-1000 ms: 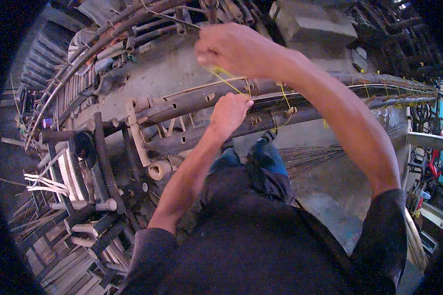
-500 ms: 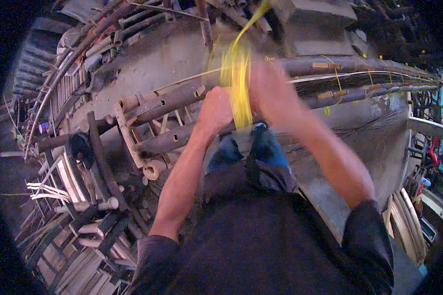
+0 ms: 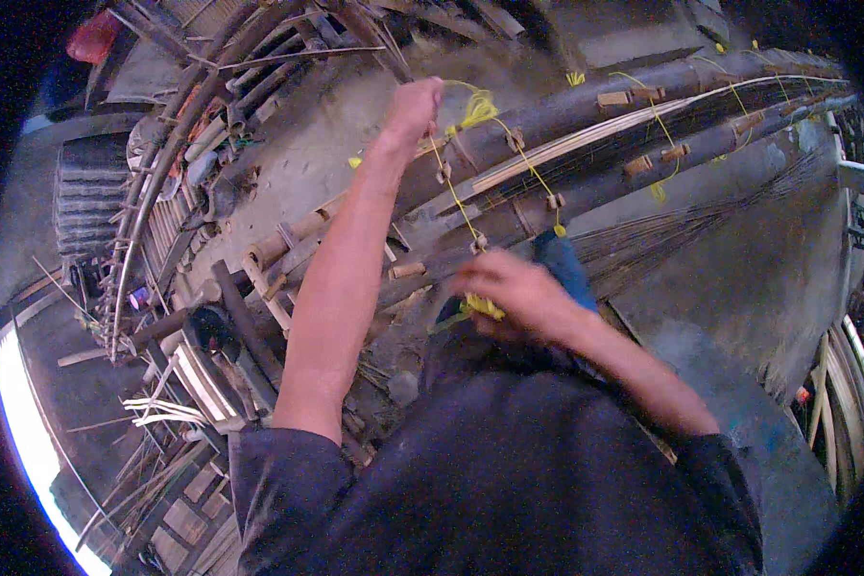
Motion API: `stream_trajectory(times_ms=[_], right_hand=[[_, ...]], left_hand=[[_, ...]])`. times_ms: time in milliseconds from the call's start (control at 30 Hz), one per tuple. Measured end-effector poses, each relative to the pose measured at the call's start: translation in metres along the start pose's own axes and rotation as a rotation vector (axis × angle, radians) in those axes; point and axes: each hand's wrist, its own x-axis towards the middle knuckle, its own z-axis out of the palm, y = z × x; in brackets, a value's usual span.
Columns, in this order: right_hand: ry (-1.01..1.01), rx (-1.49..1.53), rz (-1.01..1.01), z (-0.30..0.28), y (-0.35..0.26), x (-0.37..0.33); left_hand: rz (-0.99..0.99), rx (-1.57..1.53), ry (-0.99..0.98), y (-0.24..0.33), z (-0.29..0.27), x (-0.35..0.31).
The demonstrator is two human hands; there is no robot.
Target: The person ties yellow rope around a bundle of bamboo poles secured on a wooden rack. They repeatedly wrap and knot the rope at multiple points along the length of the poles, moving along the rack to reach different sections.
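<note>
Cord (image 3: 458,201) crosses the pole frame (image 3: 571,113), our left hand (image 3: 416,109) gripping it beyond; before the frame, our right hand (image 3: 516,294) blurs, its grip we cannot tell.

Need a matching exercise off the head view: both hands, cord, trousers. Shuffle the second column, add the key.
1. left hand
2. right hand
3. cord
4. trousers

A. blue, partly hidden
B. motion-blurred, near the picture's centre
C. closed, in the picture's upper part
D. yellow, part of it bunched up

Pairs: 1-C, 2-B, 3-D, 4-A
</note>
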Motion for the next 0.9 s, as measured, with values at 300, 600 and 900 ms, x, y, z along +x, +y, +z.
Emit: stream_trajectory(times_ms=[300,600,900], right_hand=[[-0.361,-0.474,0.179,-0.04,0.047,0.096],[-0.396,-0.679,-0.017,-0.025,0.036,0.081],[0.002,-0.412,0.341,-0.015,0.023,0.063]], left_hand=[[-0.019,-0.774,0.16,0.028,-0.067,0.019],[0.175,-0.245,0.07,0.047,-0.048,0.024],[0.33,0.613,-0.079,0.0,-0.052,-0.011]])
